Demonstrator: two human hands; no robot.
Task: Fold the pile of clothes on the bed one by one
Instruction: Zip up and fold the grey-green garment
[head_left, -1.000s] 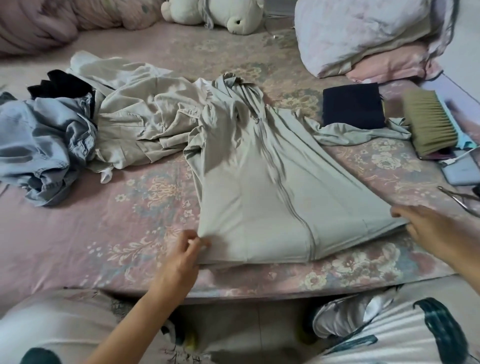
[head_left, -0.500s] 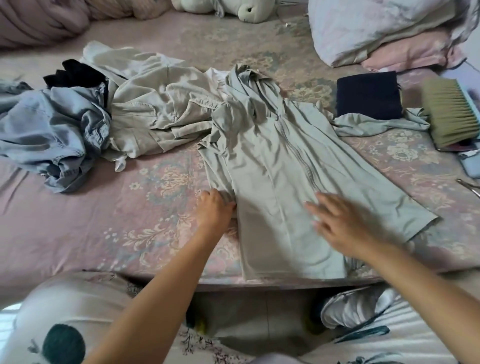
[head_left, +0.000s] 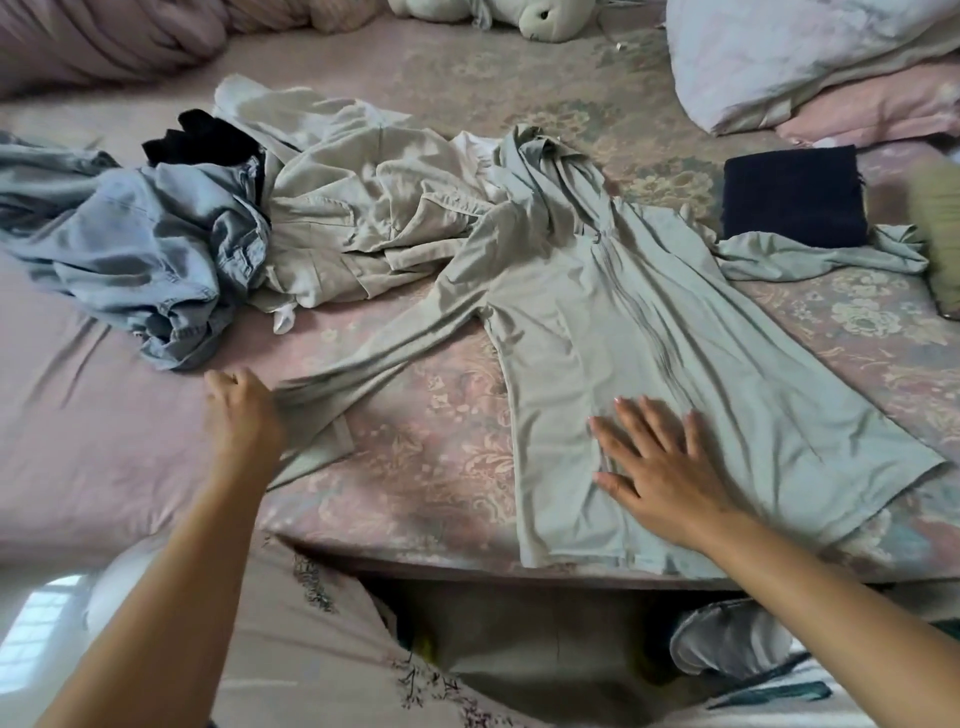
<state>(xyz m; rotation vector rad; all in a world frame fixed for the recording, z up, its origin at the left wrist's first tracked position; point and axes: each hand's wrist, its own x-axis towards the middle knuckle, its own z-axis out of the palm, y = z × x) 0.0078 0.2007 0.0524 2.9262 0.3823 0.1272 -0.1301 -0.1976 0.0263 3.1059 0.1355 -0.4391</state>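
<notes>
A pale grey-green zip-front hooded jacket (head_left: 649, 332) of thin smooth fabric lies front-up on the pink floral bed sheet (head_left: 431, 447), its hem at the near edge of the bed and its hood toward the far side. The right hand (head_left: 660, 467) lies flat on the jacket's lower front, fingers straight and spread. The left hand (head_left: 239, 410) grips the cuff end of the jacket's left-side sleeve (head_left: 374, 358), which stretches out to the left over the sheet. The other sleeve trails right, ending beside a folded navy cloth (head_left: 795, 195). Far left of the jacket sits the unfolded heap: a crumpled beige garment (head_left: 353, 218), a rumpled light blue denim piece (head_left: 150, 254) and a black item (head_left: 202, 137) behind it. A white pillow (head_left: 789, 52) lies at the far right.
</notes>
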